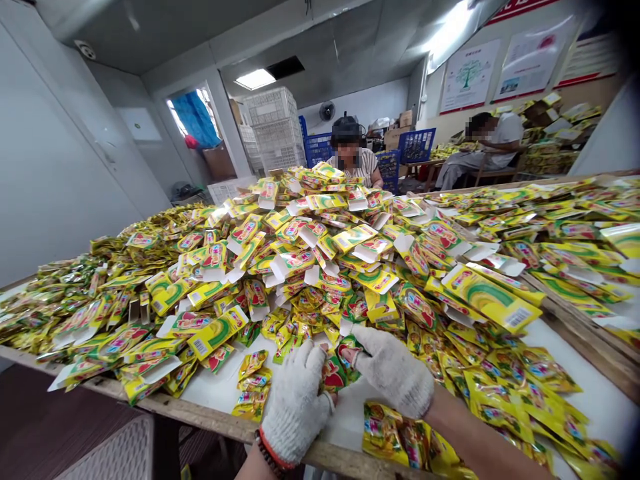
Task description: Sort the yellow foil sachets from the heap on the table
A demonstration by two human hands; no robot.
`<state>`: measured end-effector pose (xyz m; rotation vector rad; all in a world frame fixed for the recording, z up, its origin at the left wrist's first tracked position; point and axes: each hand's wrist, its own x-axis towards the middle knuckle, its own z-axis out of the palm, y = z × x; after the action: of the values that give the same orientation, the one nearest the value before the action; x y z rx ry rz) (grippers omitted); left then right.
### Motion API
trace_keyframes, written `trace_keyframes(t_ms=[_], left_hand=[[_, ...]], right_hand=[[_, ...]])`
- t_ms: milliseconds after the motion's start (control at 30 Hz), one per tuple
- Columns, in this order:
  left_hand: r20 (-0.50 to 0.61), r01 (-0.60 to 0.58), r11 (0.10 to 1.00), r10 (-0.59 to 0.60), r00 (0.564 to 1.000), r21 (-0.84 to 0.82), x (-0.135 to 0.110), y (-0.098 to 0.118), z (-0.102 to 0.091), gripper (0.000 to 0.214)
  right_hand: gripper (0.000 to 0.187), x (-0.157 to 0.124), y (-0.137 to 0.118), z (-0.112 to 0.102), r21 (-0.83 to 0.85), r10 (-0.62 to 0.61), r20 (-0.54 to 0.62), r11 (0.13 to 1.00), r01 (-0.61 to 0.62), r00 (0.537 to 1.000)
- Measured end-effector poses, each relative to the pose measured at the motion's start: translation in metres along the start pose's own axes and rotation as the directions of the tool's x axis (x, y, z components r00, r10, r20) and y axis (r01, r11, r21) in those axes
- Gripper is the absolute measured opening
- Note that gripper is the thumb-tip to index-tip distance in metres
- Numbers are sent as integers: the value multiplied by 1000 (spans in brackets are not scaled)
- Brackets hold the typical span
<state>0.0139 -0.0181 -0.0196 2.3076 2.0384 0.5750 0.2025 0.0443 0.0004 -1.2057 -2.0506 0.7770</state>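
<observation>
Both my hands wear white knit gloves at the near edge of a white table (605,400). My left hand (296,401) curls its fingers over small yellow, green and red sachets (334,375) at the foot of the pile. My right hand (394,369) lies next to it, fingers closed round the same sachets. A big heap of yellow and green flat cartons (320,247) and loose sachets rises right behind my hands. More sachets (395,437) lie under my right forearm.
A person in a striped shirt (356,159) sits behind the heap, and another person (483,150) sits at a far table to the right. White crates (273,130) and blue crates (416,144) stand at the back. The table's wooden edge (200,413) runs along the near left.
</observation>
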Motion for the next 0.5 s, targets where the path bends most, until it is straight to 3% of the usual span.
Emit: trace_keyframes(t_ms=[100,200,333,500], left_hand=[[56,-17,1000,18,998,-16,3,0,0,60],[-25,-13,999,11,1000,-52,2,-3,3,55],[-130,35,999,-37,991,-20,-1,-1,0,57],[-82,2,1000,-3,997,-12,-1,5,-5,58]], right_hand=[[34,-2,-5,6,-219,-109,-17,970,102,994],[28,-2,-14,10,-341,-147,-16,931,133,989],[27,-1,-16,1,-197,-224,-42,957,212,974],[25,-1,-8,-1,-143,-220,-23,966,215,975]])
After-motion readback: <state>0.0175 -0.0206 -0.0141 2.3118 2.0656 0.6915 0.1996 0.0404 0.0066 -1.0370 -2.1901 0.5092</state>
